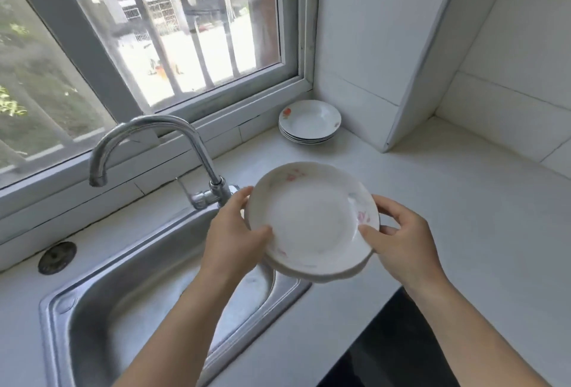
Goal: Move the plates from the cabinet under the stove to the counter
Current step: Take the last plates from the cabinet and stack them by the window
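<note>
Plates (312, 223) gripped between both hands' fingers (261, 233); closed on opposite rims.

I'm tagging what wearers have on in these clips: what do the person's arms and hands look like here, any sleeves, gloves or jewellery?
Both forearms are bare as far as the frame shows, with no sleeves visible. The left hand and right hand wear no gloves, and no rings, watch or bracelets show.

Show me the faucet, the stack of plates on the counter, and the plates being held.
faucet (197, 151): head view, on its upright pipe.
stack of plates (310, 119): head view, in the top plate's bowl.
held plates (312, 219): head view, in the top plate's centre.
</note>
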A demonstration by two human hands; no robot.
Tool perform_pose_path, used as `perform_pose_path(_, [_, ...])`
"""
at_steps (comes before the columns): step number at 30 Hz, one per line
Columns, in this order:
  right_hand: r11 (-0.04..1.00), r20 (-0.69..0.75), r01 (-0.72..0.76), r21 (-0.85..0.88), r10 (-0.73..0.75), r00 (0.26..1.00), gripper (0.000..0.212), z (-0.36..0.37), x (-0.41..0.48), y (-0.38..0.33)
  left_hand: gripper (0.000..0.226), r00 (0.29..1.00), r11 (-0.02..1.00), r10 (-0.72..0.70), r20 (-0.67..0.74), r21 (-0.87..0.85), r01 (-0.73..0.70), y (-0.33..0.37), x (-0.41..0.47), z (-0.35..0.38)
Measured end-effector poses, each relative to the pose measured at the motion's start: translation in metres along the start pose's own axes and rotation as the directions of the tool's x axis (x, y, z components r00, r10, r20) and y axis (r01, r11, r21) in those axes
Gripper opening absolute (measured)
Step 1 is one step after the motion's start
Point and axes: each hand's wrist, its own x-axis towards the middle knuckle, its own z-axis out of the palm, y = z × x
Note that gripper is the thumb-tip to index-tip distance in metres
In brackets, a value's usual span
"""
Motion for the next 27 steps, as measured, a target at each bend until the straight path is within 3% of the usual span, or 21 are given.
perform_pose_path(14, [0.996, 0.104, -0.066, -0.063, 0.073, 0.992, 0.045, -0.023, 0.221, 0.019, 0.062, 0.992, 0.988, -0.094, -0.079, 0.116, 0.102, 0.029, 0.167, 0.11])
perform_pose_path(22, [0.991, 0.113, -0.083, -0.109, 0.095, 0.989, 0.044, -0.003, 0.313, 0.032, 0.053, 0.979, 0.958, -0.205, 0.005, 0.204, 0.2, 0.032, 0.252, 0.134])
perform_pose_path(27, [0.987, 0.118, -0.062, -0.149, 0.08, 0.99, 0.055, 0.013, 0.356, 0.04, 0.057, 0.974, 0.956, -0.225, 0.015, 0.196, 0.218, 0.028, 0.299, 0.148])
